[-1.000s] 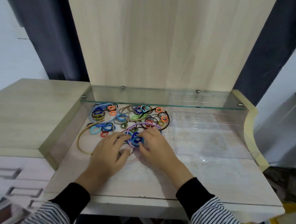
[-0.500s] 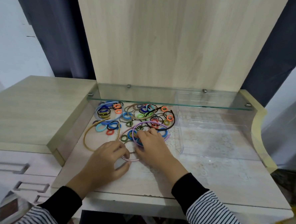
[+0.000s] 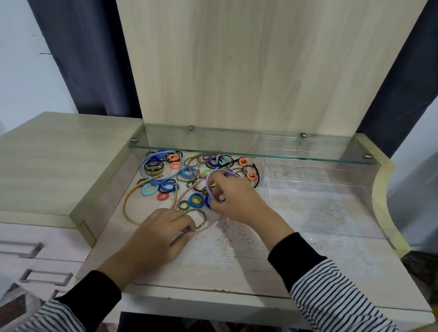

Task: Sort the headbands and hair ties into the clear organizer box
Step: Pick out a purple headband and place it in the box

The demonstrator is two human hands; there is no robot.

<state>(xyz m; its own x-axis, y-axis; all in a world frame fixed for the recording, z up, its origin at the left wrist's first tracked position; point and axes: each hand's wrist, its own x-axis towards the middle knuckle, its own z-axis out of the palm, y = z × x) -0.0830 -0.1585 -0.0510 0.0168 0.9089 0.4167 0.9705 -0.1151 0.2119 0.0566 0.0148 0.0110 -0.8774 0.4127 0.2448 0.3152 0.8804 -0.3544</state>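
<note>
Right hand (image 3: 236, 199) risen off the pile since a second ago, with lilac headband (image 3: 211, 176) now tilted up out of tangle. First piece coming free, sorting barely begun. Fingers curled round its arc, firm grasp (blue hair tie (image 3: 210, 201) right under fingertips; held or not, cannot tell). Left hand (image 3: 158, 237) drawn back nearer, fingertips pinching pink headband (image 3: 211, 224), seemingly pinning it. Clear organizer box (image 3: 316, 185) just right of heap of hair ties (image 3: 187, 171), nothing visible in it yet.
</note>
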